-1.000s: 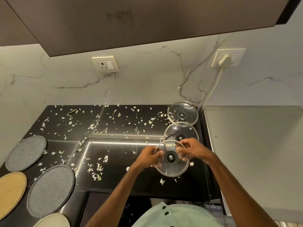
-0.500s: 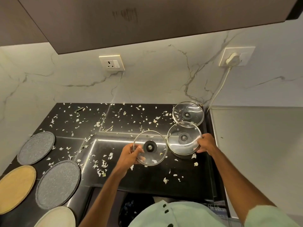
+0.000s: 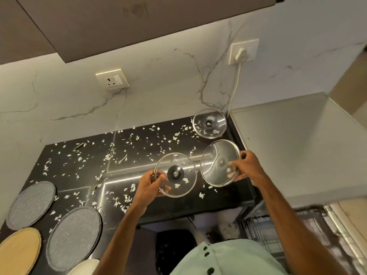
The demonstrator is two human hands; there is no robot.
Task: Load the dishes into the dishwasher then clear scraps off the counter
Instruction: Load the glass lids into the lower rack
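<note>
Two glass lids (image 3: 175,174) held tilted, scraps (image 3: 201,195) strewn

Single view, from a wide-angle camera worn on the head. It looks forward and steeply down over the black counter (image 3: 83,181), facing the marble wall (image 3: 158,96), with the overhead cabinet (image 3: 119,26) at the top edge. The left hand (image 3: 148,185) and right hand (image 3: 249,168) lie close below the lens, forearms entering from the bottom.

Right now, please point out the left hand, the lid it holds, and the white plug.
left hand (image 3: 148,186): head view, back of hand.
lid (image 3: 174,174): head view, black centre knob.
white plug (image 3: 240,54): head view, plug body.
</note>
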